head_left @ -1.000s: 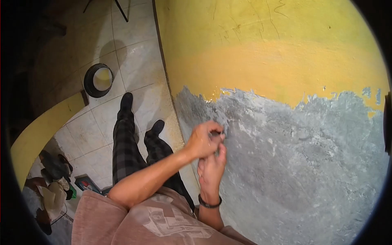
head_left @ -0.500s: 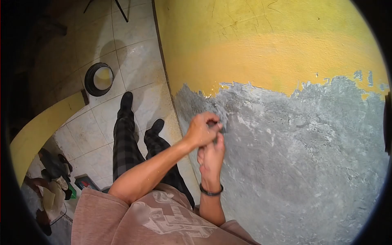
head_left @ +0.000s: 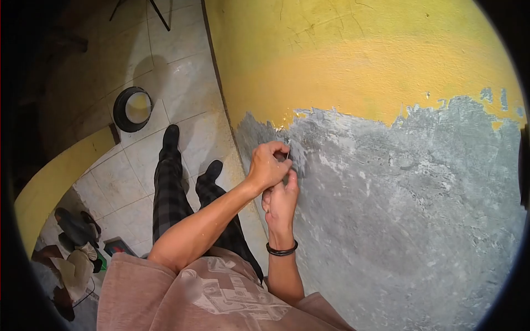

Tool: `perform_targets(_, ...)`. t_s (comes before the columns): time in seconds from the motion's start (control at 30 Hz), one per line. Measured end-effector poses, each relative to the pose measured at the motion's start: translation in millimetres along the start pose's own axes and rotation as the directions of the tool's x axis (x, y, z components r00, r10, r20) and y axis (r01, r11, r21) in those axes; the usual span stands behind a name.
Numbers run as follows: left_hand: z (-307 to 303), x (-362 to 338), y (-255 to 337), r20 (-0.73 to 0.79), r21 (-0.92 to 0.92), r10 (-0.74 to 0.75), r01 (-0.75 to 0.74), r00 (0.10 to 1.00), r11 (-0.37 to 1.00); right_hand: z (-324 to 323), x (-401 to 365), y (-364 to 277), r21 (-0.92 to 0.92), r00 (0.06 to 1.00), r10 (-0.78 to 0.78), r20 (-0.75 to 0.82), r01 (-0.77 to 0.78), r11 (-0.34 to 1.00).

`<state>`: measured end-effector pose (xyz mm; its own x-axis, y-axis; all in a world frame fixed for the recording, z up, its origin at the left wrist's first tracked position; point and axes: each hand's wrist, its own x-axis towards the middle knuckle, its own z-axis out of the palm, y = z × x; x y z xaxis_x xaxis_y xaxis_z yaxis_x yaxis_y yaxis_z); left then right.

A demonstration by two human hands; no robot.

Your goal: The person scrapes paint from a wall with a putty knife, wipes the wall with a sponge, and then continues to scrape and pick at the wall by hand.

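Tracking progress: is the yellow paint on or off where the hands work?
Off: grey wall surrounds left hand and right hand; yellow paint lies only above.

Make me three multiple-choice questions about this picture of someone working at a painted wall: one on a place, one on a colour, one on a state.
1. Where are the left hand and right hand?
A. on a table
B. together at the yellow-and-grey plaster wall
C. in pockets

2. What colour is the thin round band on the right wrist?
A. red
B. white
C. black

3. What state is the wall's lower part in?
A. stripped to bare grey
B. wholly yellow
C. papered

Answers:
1 B, both hands meet against the wall, just under the paint's edge.
2 C, the band shows black against the wrist.
3 A, yellow paint shows only above the ragged edge.
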<state>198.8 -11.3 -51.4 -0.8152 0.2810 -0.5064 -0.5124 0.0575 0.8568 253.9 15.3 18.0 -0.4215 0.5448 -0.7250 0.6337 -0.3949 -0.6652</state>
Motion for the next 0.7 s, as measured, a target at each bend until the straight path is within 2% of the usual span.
perform_targets(0.07, 3, -9, -4, 0.086, -0.052, 0.166, -0.162, 0.982, 0.985, 0, -17, 2, 0.013, 0.994, -0.068, -0.090, 0.069, 0.998)
perform_targets(0.1, 3, -20, 11, 0.117, -0.067, 0.159, -0.152, 0.980, 0.986, -2, -29, -1, 0.014, 0.986, -0.126, -0.105, 0.128, 0.992)
perform_targets(0.13, 4, -19, 10, 0.115, -0.070, 0.148, -0.141, 0.982, 0.988, -3, -24, 0, 0.006, 0.987, -0.118, -0.107, 0.120, 0.993)
perform_targets(0.2, 6, -3, 7, 0.029, -0.053, 0.079, -0.077, 0.996, 0.996, 0, -1, 2, -0.030, 0.994, -0.092, -0.065, 0.090, 0.996)
perform_targets(0.23, 4, 6, 3, -0.046, -0.061, 0.091, -0.093, 0.995, 0.994, 1, 5, 3, -0.045, 0.996, -0.084, -0.039, 0.082, 0.996)
perform_targets(0.27, 4, 3, 1, -0.044, -0.060, 0.091, -0.094, 0.995, 0.994, 0, 2, 3, -0.044, 0.996, -0.084, -0.040, 0.083, 0.996)
perform_targets(0.37, 0, -9, 13, 0.123, -0.088, 0.136, -0.126, 0.983, 0.988, -1, -26, -10, -0.019, 0.995, -0.080, -0.063, 0.079, 0.997)
perform_targets(0.4, 4, -14, 19, 0.108, -0.098, 0.132, -0.121, 0.985, 0.988, -1, -23, -17, -0.024, 0.995, -0.083, -0.055, 0.082, 0.996)
perform_targets(0.47, 1, -8, 21, 0.107, -0.124, 0.052, -0.039, 0.993, 0.992, -7, -24, -21, -0.005, 1.000, 0.010, -0.025, -0.010, 1.000)
perform_targets(0.5, -3, 2, 21, 0.112, -0.120, 0.063, -0.049, 0.992, 0.992, -1, -15, -16, -0.033, 0.999, -0.044, -0.023, 0.043, 0.999)
perform_targets(0.57, -7, 6, 19, 0.074, -0.097, -0.022, 0.029, 0.997, 0.995, -4, -17, -19, -0.004, 0.999, -0.028, -0.035, 0.028, 1.000)
perform_targets(0.6, -7, -2, 21, 0.073, -0.096, -0.011, 0.018, 0.997, 0.995, -2, -19, -22, 0.027, 1.000, -0.015, -0.025, 0.016, 1.000)
perform_targets(0.67, 6, -12, 22, 0.041, -0.107, 0.181, -0.176, 0.983, 0.979, -5, -23, -30, -0.014, 0.999, -0.011, -0.035, 0.011, 1.000)
perform_targets(0.7, 9, -11, 20, 0.044, -0.085, 0.105, -0.101, 0.994, 0.991, -5, -24, -30, -0.011, 0.999, -0.001, -0.037, 0.001, 1.000)
